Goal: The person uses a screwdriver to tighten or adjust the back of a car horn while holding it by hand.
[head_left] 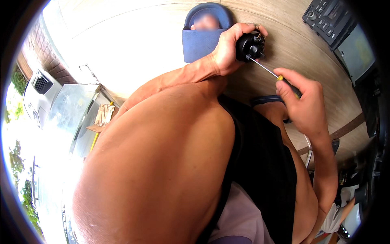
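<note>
My left hand (227, 49) is closed around a black, rounded part (245, 44) with several small studs and knobs on its right side; its exact kind I cannot make out. Gripped in my right hand (302, 99) is a screwdriver (266, 68) with a yellow and black handle. Its thin metal shaft slants up and left, and the tip meets the lower edge of the black part. The fingers of my left hand wrap over the top of the part, and its underside is hidden.
Below the hands lies a wood-patterned floor (280, 24). My feet wear blue slippers (199, 44). A black car stereo panel (325, 22) sits at the upper right. A metal rod-like tool (309, 157) lies beside my right leg. Parked vehicles (42, 87) stand at left.
</note>
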`<state>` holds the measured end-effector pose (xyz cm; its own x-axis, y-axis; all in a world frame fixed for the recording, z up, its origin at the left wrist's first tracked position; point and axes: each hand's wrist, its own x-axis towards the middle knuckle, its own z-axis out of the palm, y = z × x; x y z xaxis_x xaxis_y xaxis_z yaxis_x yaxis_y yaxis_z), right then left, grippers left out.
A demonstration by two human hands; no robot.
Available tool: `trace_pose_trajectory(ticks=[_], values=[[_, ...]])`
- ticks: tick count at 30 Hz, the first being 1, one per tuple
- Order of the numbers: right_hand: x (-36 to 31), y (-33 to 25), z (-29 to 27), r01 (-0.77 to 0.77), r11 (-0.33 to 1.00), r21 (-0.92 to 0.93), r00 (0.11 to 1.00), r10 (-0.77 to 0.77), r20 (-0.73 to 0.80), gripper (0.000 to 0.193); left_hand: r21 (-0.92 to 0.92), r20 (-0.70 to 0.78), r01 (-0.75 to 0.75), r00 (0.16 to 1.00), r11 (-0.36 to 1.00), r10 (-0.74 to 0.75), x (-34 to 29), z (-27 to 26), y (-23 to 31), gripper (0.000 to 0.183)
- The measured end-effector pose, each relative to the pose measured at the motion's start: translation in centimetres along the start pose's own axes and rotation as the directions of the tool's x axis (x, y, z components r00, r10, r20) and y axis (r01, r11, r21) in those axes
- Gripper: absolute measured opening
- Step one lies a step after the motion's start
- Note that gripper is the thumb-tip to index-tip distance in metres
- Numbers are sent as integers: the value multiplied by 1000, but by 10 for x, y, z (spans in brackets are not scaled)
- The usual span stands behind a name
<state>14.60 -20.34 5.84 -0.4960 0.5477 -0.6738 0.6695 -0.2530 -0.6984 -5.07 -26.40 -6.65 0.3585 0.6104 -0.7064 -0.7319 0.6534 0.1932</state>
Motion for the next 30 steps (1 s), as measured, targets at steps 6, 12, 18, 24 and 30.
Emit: trace_pose_trajectory(ticks=[6, 12, 18, 24, 30], values=[[-5, -4, 9, 468, 520, -715, 782, -621, 59, 31, -84, 11, 6, 1000, 996, -6, 1, -2, 2, 45], [-7, -10, 4, 331, 853, -404, 887, -427, -175, 34, -111, 19, 33, 999, 993, -32, 6, 3, -1, 45], [-3, -2, 11, 284, 955, -86, 856, -293, -425, 30, -79, -19, 7, 1000, 997, -9, 2, 4, 4, 45], [8, -3, 15, 150, 953, 262, 851, 10, -526, 31, -176, -149, 124, 977, 977, -151, -3, 19, 15, 43], [2, -15, -9, -64, 987, 148, 900, 121, -419, 38, -179, -180, 185, 959, 966, -217, -6, 28, 29, 43]])
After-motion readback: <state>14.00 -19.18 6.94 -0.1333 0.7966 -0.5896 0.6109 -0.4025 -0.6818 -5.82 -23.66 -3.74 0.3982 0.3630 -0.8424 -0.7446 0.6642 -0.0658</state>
